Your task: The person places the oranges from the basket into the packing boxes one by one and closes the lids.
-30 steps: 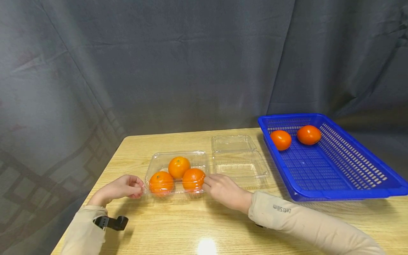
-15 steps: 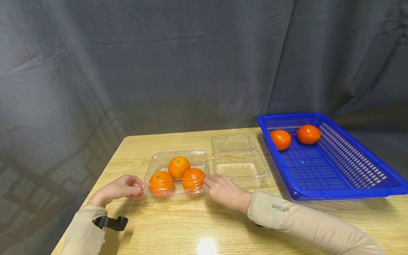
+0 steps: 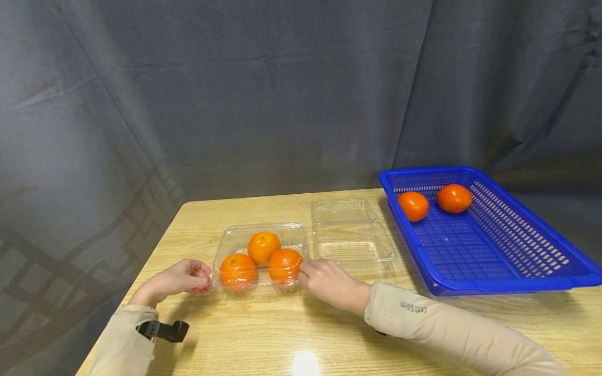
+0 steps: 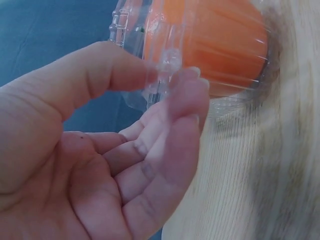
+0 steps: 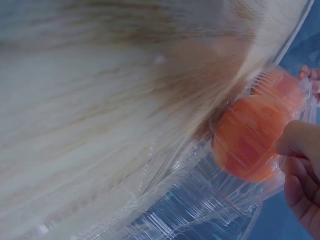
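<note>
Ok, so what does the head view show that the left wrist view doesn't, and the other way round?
Only the head view shows the blue basket, the two orange fruits inside it, and the second clear container lying open.

Only the left wrist view shows the palm of the left hand, seen close up.

Both show the left hand at the edge of the filled clear container, orange fruit inside that container, and the wood-grain table.

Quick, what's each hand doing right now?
Left hand: pinching the clear container at its left edge.
Right hand: pinching the clear container at its right edge.
</note>
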Demonstrator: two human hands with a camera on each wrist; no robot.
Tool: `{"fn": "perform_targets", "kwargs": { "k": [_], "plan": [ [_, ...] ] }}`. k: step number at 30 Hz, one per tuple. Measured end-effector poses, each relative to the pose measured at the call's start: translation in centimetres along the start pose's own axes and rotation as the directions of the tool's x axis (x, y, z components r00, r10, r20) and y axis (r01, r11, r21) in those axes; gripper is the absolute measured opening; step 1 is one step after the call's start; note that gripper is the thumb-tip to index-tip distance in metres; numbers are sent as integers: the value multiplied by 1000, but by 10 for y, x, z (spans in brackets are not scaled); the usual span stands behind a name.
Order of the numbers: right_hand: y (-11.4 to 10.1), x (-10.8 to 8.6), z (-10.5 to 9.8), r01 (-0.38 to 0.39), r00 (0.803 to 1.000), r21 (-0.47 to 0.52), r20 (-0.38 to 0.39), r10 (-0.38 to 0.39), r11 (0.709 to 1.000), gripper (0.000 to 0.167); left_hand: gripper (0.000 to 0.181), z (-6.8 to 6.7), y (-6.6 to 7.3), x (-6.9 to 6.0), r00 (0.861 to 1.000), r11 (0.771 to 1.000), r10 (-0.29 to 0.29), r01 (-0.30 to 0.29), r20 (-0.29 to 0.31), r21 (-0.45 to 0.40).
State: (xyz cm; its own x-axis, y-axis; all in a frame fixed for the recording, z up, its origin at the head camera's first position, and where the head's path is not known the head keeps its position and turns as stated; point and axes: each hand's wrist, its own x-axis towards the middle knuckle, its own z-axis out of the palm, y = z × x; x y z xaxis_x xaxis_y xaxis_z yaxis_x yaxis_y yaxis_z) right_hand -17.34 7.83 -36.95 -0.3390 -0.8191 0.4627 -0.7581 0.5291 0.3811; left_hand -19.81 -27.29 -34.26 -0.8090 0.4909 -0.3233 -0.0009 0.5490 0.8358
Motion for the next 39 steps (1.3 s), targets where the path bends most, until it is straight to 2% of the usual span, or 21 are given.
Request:
{"fn": "perform_targets", "kwargs": {
  "k": [15, 23, 39],
  "plan": [
    [-1, 0, 0, -10, 1000, 14, -2, 10, 1000, 13, 21, 5, 0, 0, 999, 999, -39, 39, -25, -5],
    [-1, -2, -2, -24, 999, 29, 47, 22, 999, 15, 24, 6, 1, -2, 998, 998, -55, 55, -43, 2],
    [1, -4, -4, -85, 996, 120, 52, 79, 989, 20, 27, 3, 4, -2, 998, 998, -41, 44, -52, 44]
  ]
}}
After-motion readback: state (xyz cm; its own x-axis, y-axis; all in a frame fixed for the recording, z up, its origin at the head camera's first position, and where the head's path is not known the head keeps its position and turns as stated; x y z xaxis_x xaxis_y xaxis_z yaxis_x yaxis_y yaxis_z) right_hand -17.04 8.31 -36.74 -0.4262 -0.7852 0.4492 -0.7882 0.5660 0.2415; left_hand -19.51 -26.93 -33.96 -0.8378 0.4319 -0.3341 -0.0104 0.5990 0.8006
